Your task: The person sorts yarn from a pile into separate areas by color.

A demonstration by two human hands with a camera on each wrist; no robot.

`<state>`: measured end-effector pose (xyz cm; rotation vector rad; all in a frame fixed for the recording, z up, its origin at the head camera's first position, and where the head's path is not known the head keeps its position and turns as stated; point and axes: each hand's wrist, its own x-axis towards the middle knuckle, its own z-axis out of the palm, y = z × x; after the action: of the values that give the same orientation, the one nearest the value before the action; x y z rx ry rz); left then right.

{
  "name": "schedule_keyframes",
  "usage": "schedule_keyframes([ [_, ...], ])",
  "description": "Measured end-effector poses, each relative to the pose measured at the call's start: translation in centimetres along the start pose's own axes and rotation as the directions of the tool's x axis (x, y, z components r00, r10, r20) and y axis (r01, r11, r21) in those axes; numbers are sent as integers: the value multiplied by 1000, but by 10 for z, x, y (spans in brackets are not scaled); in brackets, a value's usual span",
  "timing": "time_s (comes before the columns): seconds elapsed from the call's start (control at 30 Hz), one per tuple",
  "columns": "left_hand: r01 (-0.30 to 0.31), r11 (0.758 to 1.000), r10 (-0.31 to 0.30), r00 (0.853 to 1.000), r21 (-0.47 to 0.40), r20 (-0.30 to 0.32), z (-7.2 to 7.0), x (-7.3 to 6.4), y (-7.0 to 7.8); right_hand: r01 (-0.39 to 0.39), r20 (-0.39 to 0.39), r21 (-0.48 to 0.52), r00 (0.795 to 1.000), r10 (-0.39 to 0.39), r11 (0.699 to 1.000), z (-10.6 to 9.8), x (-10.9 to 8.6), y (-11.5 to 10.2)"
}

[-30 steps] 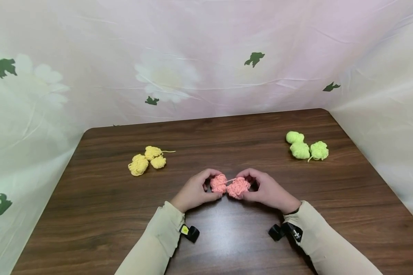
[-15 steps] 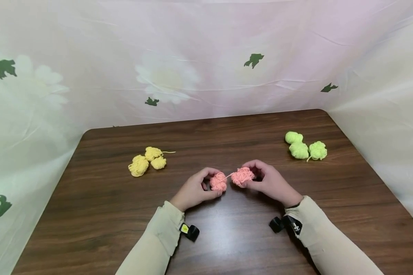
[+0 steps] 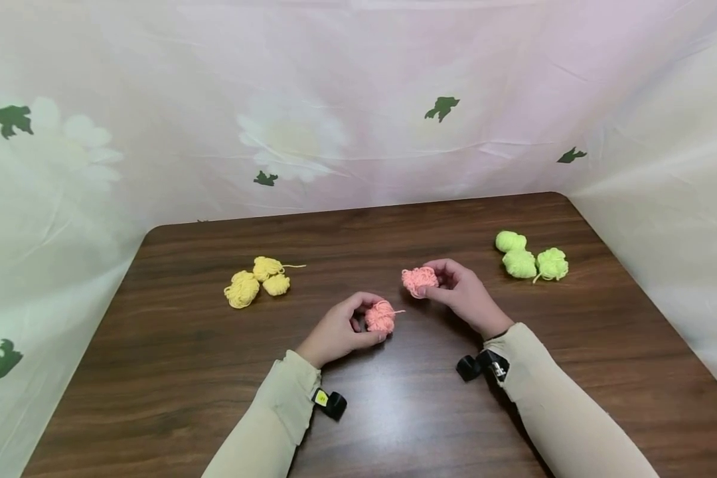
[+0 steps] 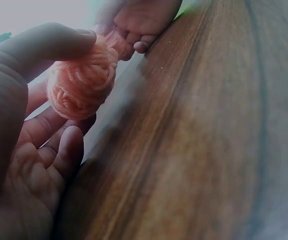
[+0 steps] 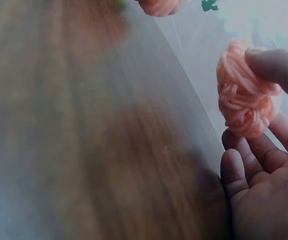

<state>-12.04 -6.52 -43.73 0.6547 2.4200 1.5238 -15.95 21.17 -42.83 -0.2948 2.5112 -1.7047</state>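
My left hand [image 3: 344, 330] pinches a pink yarn ball [image 3: 380, 317] between thumb and fingers, near the middle of the table. A short loose strand sticks out to the right of that ball. Farther back and to the right, my right hand [image 3: 463, 293] grips a second pink yarn ball [image 3: 419, 281]. The two balls are apart. In the left wrist view, the thumb lies over the top of the left ball [image 4: 84, 80]. The right wrist view has the other ball [image 5: 243, 92] between thumb and fingertips.
Several yellow yarn balls [image 3: 241, 289] lie grouped on the left of the brown wooden table [image 3: 173, 372], one with a loose strand. Light green yarn balls [image 3: 520, 263] are grouped at the back right. A floral curtain [image 3: 358, 99] hangs behind the table.
My right hand has moved away from the left one, toward the back of the table, with its pink yarn ball. The balls were side by side before. My left hand has hardly moved.
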Motion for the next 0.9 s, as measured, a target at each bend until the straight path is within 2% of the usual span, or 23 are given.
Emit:
schedule_keyframes([
  [0.4,29,999,-29,999,-16,-15,0,0,-2,30,-24,-154,999,-34,988,10,12,4],
  [0.67,37,999,-37,999,-2,-14,-1,0,-3,46,-55,-128,997,-54,991,13,9,4],
  [0.9,43,998,-44,999,-41,-30,-1,1,-3,44,-94,-99,994,-53,994,12,9,8],
])
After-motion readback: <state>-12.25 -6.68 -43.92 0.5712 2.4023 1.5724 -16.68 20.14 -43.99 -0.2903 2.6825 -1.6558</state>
